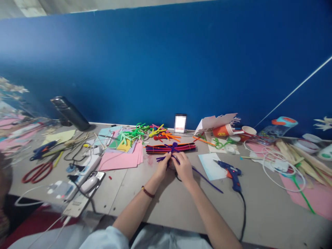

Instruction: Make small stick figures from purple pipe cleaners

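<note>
My left hand [163, 166] and my right hand [184, 167] meet at the middle of the table. The fingers of both are closed on purple pipe cleaners [174, 148], which fan out above and to the left of the fingertips. Just behind them lies a long bundle of pipe cleaners [154, 149] in purple, red and orange. One loose purple pipe cleaner [209, 181] stretches over the tabletop to the right of my right hand. My fingers partly hide where the purple pieces join.
A blue glue gun [234, 176] lies on the right beside pale blue paper [211, 166]. Pink paper [120, 159] and green pipe-cleaner shapes [135, 133] sit back left. Further left are red-handled scissors [38, 173], a power strip [86, 169] and a dark bottle [71, 112].
</note>
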A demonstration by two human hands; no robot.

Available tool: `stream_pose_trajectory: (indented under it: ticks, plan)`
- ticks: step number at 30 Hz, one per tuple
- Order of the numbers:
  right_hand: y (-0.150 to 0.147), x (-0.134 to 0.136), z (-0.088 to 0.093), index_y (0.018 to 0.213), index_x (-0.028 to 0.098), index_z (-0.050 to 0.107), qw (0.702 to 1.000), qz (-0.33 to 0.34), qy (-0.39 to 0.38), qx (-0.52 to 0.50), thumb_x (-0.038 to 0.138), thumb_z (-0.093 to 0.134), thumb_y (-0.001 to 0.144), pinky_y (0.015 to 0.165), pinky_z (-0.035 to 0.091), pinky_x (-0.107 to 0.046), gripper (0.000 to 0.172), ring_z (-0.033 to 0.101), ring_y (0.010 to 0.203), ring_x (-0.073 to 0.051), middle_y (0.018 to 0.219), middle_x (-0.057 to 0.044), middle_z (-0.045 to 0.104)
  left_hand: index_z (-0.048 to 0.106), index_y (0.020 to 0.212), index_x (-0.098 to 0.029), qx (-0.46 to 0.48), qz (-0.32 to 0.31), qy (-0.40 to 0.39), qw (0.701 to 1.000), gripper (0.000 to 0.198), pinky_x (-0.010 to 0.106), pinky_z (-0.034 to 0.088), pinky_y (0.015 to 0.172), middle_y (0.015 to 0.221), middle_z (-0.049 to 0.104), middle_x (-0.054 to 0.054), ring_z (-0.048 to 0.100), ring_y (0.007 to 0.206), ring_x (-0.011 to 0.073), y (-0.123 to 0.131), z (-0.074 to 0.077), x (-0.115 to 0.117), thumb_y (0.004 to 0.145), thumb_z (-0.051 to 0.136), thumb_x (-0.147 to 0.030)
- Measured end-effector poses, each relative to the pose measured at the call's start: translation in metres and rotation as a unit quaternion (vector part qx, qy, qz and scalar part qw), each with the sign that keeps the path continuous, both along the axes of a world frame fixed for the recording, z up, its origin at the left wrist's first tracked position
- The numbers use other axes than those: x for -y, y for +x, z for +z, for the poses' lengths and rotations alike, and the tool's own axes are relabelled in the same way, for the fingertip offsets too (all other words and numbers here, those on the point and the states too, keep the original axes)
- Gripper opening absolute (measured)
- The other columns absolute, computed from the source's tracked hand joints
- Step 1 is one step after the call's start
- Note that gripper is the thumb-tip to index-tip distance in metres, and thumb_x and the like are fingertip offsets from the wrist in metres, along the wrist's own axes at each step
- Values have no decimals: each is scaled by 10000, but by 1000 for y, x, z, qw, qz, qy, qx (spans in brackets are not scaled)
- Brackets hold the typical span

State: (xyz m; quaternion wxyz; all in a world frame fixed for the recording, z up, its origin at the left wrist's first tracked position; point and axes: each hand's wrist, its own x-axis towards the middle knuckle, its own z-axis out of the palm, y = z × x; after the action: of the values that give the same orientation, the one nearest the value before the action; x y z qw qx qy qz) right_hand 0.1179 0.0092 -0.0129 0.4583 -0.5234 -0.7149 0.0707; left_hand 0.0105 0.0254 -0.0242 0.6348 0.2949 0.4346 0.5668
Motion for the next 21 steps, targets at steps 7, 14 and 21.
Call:
stream_pose_trajectory:
  ticks: [7, 14, 21]
  plan:
    - [6, -3, 1, 896, 201, 673, 996, -37, 10, -83, 275, 463, 898, 689, 465, -268, 222, 595, 728, -164, 782, -47, 634, 479, 576, -172, -22, -24, 34, 999, 455, 217, 275, 430, 492, 401, -46, 343, 442, 65, 1, 2, -1, 726, 616, -580]
    - [10, -3, 6, 842, 184, 672, 991, -29, 0, -134, 303, 549, 842, 602, 438, -256, 171, 521, 609, -141, 679, -14, 571, 626, 904, -165, 60, -30, 18, 998, 385, 191, 413, 526, 666, 604, -17, 539, 542, 75, 1, -2, -4, 612, 789, -356]
    - [7, -2, 5, 775, 193, 655, 989, -44, -36, -139, 289, 527, 829, 639, 443, -265, 168, 542, 650, -159, 703, -29, 597, 629, 830, -169, 103, -23, -2, 994, 308, 205, 466, 593, 723, 650, 5, 602, 590, 93, 3, -6, -5, 597, 804, -268]
